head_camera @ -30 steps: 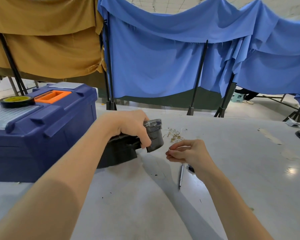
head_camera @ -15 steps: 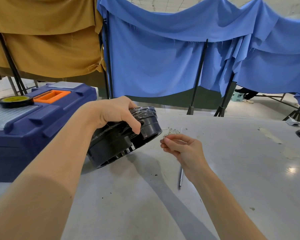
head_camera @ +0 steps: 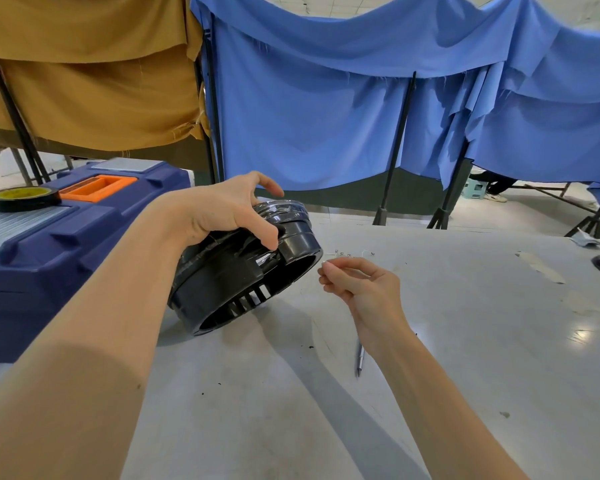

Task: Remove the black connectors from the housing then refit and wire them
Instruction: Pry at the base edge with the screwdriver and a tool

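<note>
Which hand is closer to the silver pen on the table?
Right. The right hand is just beyond the pen, wrist over its far end; the left hand is farther left, gripping the black housing.

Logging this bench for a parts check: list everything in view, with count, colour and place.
housing: one, black, tilted on the table, centre left.
toolbox: one, dark blue, orange handle, far left.
tape roll: one, black, yellow core, on the toolbox.
pen: one, silver, on the table under the right wrist.
wire scraps: several, pale, beyond the right hand.
table: one, light grey.
blue curtains: several, blue, hung behind.
brown curtain: one, brown, back left.
left hand: one, grips the housing's top.
right hand: one, pinches a pale bit, too small to identify.
</note>
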